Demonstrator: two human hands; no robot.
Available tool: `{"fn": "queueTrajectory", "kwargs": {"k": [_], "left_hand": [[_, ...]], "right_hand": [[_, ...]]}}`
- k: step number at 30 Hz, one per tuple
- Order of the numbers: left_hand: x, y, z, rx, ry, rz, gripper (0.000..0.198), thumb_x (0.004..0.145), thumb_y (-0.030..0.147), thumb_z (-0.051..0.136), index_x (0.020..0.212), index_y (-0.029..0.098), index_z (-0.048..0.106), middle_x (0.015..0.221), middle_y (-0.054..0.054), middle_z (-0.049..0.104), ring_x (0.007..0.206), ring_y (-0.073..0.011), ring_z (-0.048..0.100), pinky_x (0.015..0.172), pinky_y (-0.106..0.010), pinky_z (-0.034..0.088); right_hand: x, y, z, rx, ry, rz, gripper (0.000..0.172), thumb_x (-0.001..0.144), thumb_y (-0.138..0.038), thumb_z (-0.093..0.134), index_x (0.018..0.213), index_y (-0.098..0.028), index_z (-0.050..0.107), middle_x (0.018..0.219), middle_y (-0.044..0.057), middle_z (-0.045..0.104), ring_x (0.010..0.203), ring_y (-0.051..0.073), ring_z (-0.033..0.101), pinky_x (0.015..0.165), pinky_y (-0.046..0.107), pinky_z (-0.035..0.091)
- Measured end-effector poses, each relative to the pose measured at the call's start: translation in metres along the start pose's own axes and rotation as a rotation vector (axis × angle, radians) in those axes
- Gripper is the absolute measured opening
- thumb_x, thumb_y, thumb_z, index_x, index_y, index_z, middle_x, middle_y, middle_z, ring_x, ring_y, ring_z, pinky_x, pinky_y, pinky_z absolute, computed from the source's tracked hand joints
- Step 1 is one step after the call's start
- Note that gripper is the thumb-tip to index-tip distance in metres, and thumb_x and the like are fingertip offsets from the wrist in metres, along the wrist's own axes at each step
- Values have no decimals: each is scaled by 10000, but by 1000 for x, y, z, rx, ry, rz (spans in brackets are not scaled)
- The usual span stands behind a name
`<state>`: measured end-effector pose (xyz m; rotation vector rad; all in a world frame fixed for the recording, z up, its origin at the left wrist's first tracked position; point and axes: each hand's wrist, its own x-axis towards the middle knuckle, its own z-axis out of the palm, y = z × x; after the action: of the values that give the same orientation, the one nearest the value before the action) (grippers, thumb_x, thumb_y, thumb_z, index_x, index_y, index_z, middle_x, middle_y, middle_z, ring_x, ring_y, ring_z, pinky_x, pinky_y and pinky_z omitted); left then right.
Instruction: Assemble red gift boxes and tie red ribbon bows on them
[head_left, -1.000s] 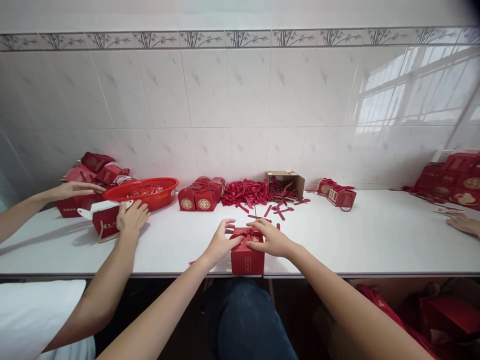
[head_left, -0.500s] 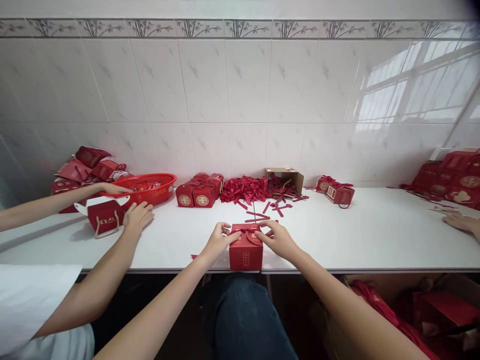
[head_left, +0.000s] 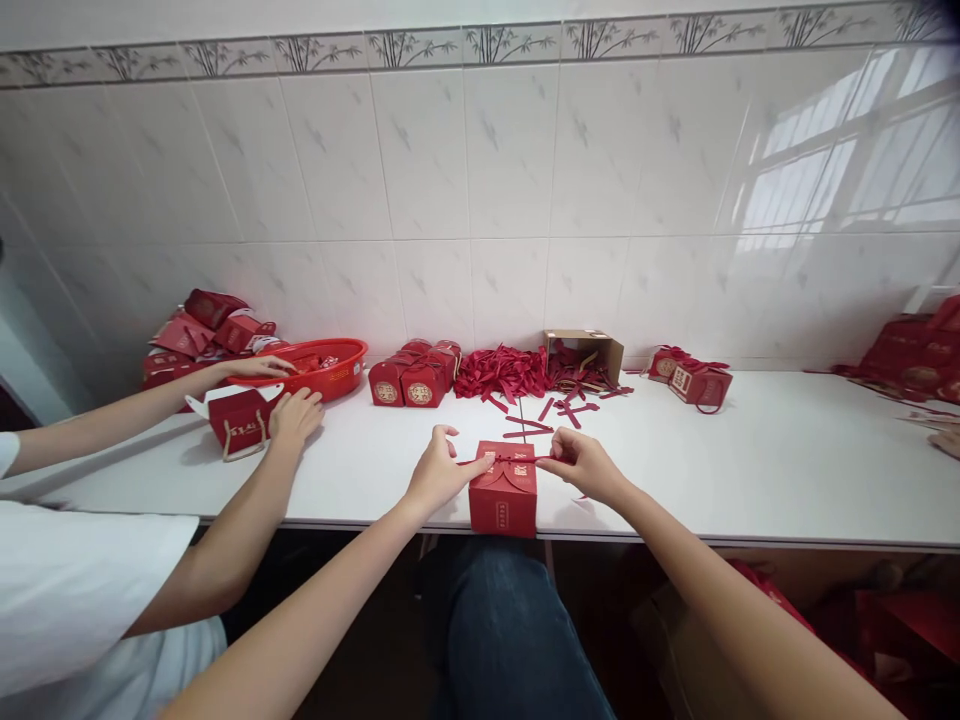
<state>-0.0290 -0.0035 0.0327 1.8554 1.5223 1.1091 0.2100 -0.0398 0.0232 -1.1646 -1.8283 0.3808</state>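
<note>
Head cam: pinching end of red ribbon (head_left: 517, 459) w/ R hand (head_left: 589, 465), fingers tight, just R of red box (head_left: 502, 510). Half-curling L hand (head_left: 433, 475), thumb on box top (can't tell if gripping ribbon too). Box at near edge of table (head_left: 675, 470), btwn hands; loose ribbons (head_left: 501, 372) beyond, nr carton (head_left: 613, 362).

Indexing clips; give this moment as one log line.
left hand: thumb at ribbon atop red box | right hand: pinching ribbon | red box: at table's front edge | co-worker's hand: at red basin
</note>
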Motion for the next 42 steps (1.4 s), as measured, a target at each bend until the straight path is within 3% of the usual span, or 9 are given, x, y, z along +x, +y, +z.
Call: {"fn": "queueTrajectory", "kwargs": {"k": [6, 8, 13, 17, 22, 26, 30, 34, 42], "left_hand": [[14, 5, -24, -17, -285, -51, 346, 747, 527, 494, 852, 197, 492, 673, 20, 496, 531, -120, 439, 457, -224, 298], [20, 7, -32, 17, -430, -115, 263, 726, 438, 540, 753, 177, 538, 571, 21, 501, 444, -100, 383, 407, -216, 237], [27, 19, -47, 55, -823, -223, 109, 600, 208, 678, 567, 125, 616, 481, -1, 530, 377, -54, 345, 380, -185, 160], [28, 30, -51, -48, -936, -207, 161, 610, 276, 704, 630, 120, 668, 478, 5, 507, 363, -51, 345, 364, -184, 146], [14, 38, -39, -238, -784, -105, 349, 660, 459, 673, 743, 120, 683, 491, 44, 433, 383, -35, 282, 383, -195, 182], [-1, 39, -16, -288, -559, -20, 412, 726, 498, 602, 885, 132, 705, 537, 33, 483, 419, -50, 300, 405, -201, 238], [-8, 32, 6, -230, -340, 86, 347, 796, 381, 531, 996, 160, 708, 743, -30, 613, 621, -120, 519, 586, -238, 430], [-12, 26, 16, -77, -141, 211, 298, 771, 194, 523, 990, 215, 724, 833, -35, 573, 779, -169, 550, 739, -293, 440], [-21, 25, 19, 186, -43, 397, 352, 808, 120, 478, 1028, 275, 705, 873, -22, 543, 768, -153, 576, 716, -281, 447]], "right_hand": [[-7, -8, -10, -110, -143, -107, 251, 733, -140, 507, 486, -175, 484, 642, 0, 535, 596, 111, 474, 576, 237, 374], [-8, -11, -7, -168, -142, -115, 223, 693, -99, 509, 483, -169, 536, 678, 15, 551, 601, 115, 479, 592, 246, 382], [-7, -17, 3, -293, -25, -61, 255, 702, -104, 531, 458, -156, 585, 651, 51, 516, 620, 152, 476, 654, 302, 400], [-4, -23, 6, -296, 128, 11, 276, 749, -130, 530, 492, -152, 629, 659, 74, 531, 700, 193, 518, 696, 324, 416], [1, -32, 14, -157, 251, 98, 200, 758, -180, 572, 587, -168, 675, 740, 56, 603, 686, 159, 567, 680, 284, 447], [6, -37, 26, -24, 219, 146, 153, 722, -189, 608, 587, -180, 678, 756, 39, 639, 706, 151, 602, 651, 252, 461], [10, -39, 34, 60, 145, 164, 175, 711, -230, 635, 549, -177, 674, 730, 42, 647, 730, 159, 610, 661, 248, 457], [15, -40, 37, 101, 78, 182, 205, 703, -263, 650, 520, -173, 653, 648, 35, 622, 718, 169, 587, 650, 255, 437], [21, -49, 34, 157, -49, 299, 208, 661, -249, 599, 479, -150, 581, 518, -17, 494, 570, 113, 448, 543, 232, 340]]}}
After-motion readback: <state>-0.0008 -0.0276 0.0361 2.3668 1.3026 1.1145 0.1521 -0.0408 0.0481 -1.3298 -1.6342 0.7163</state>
